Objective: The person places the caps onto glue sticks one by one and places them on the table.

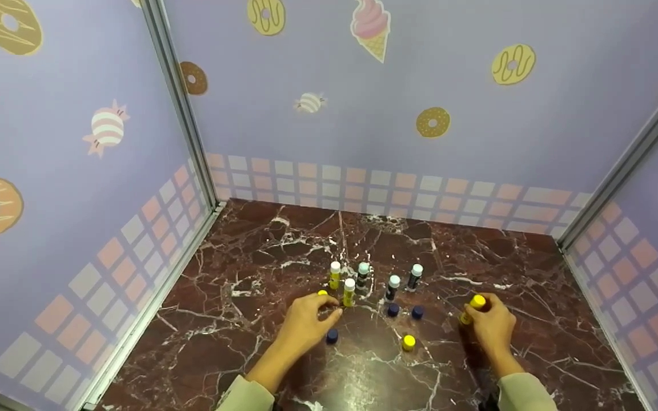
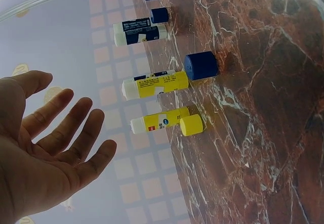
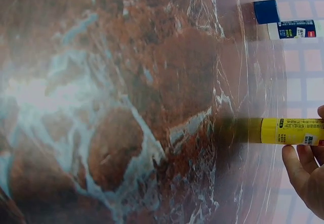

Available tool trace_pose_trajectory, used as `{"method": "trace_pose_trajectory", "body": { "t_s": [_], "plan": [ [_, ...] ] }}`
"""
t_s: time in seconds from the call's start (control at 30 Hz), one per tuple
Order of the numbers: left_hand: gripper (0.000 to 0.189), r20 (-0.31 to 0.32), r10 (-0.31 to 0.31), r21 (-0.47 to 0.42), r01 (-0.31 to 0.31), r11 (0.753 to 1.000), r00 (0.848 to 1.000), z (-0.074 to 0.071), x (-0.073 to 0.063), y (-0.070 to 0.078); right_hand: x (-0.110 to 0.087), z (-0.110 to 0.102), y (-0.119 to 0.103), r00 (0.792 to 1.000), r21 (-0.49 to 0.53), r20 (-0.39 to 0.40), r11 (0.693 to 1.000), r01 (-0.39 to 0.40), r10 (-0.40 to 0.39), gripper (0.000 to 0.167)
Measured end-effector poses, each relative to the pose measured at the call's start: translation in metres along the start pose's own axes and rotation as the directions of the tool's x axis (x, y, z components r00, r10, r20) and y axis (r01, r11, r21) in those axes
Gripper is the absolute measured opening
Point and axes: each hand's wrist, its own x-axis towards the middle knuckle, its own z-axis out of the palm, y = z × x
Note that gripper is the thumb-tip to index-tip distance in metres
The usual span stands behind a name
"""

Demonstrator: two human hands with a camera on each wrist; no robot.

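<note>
My right hand (image 1: 494,325) grips a yellow glue stick (image 1: 469,314), which stands upright with its yellow cap on top; in the right wrist view that glue stick (image 3: 291,131) sits between thumb and fingers. My left hand (image 1: 306,319) holds nothing. Its fingers are spread and loosely bent in the left wrist view, beside two uncapped yellow glue sticks (image 2: 161,85) with white tops. A yellow cap (image 1: 322,293) shows partly behind this hand, and a navy cap (image 1: 332,335) lies just to its right. Three navy glue sticks (image 1: 392,288) with white tops stand further right.
Two navy caps (image 1: 393,310) lie in front of the navy glue sticks. Another yellow cap (image 1: 409,342) rests on the dark red marbled table (image 1: 363,377) between my hands. Purple walls (image 1: 329,131) with printed sweets enclose the back and both sides, with metal corner posts (image 1: 186,108).
</note>
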Motion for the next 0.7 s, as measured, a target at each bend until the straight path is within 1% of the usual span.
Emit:
{"method": "trace_pose_trajectory", "body": {
  "t_s": [0.43,0.7],
  "plan": [
    [0.019,0.027,-0.002,-0.009,0.002,1.000,1.000,0.0002,-0.0003,0.0023,-0.0019,-0.0004,0.0019,1.000,-0.016,0.023,1.000,0.013,-0.012,0.034],
    [0.019,0.037,-0.001,-0.015,0.001,1.000,0.999,0.0014,-0.0002,0.0011,-0.0013,-0.0085,-0.0032,0.999,-0.029,0.052,1.000,-0.004,0.005,0.043]
  ]
}}
